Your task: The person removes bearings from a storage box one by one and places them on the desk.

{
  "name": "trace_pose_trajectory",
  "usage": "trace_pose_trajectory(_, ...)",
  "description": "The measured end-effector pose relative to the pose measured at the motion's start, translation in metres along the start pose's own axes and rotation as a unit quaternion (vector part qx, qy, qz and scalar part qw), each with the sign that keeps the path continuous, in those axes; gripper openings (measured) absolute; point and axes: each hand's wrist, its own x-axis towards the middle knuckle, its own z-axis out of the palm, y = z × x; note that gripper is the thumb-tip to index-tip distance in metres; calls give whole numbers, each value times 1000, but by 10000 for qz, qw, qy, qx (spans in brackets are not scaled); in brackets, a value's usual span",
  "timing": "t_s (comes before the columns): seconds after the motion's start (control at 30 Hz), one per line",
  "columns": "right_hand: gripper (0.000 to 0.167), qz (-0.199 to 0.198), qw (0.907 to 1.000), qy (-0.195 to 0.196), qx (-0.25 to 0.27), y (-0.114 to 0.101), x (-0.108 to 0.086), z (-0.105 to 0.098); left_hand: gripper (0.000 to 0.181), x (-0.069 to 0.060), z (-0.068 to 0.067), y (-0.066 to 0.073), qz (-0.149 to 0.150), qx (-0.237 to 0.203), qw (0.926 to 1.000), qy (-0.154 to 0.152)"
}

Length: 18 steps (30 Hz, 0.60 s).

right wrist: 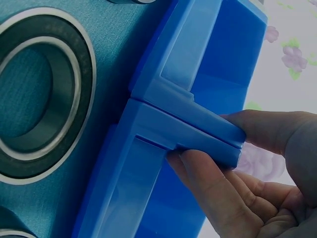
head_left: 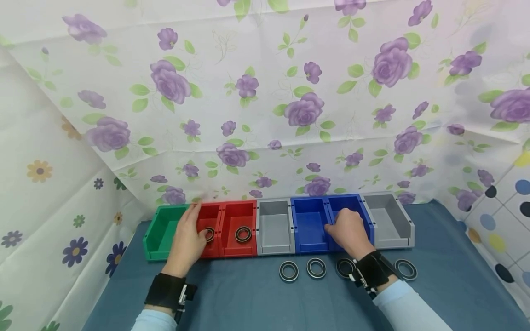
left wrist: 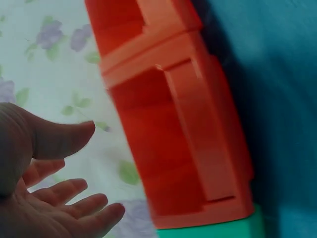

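Observation:
My right hand (head_left: 349,232) pinches the adjoining side walls of two blue bins (right wrist: 185,121), with the thumb inside one bin and fingers inside the other. In the right wrist view a large ball bearing (right wrist: 84,94) lies on the cloth in front of them. My left hand (head_left: 187,234) is over the left end of the row, by the green bin (head_left: 159,230) and the left red bin (left wrist: 153,144). Its fingers are spread and hold nothing in the left wrist view. One bearing (head_left: 213,235) shows partly beside the left thumb; another bearing (head_left: 243,227) lies in the second red bin (head_left: 239,250).
A grey bin (head_left: 275,230) stands between the red and blue bins, and another grey bin (head_left: 389,220) ends the row at right. Several bearings (head_left: 288,263) lie on the blue cloth (head_left: 248,299) before the row. A flowered sheet (head_left: 265,115) hangs behind.

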Motion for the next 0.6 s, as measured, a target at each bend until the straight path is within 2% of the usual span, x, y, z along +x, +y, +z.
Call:
trace_pose_trajectory(0.13,49,20,10000,-16,10,0,0,0,73,2,4,-9,-233,71,9991,-347)
trace_pose_trajectory(0.23,49,-5,10000,-24,28,0,0,0,71,3,8,-15,-292,159,9982,-507)
trace_pose_trajectory(0.6,49,-8,10000,-23,-31,1,0,0,67,6,21,-22,-234,299,9962,-780)
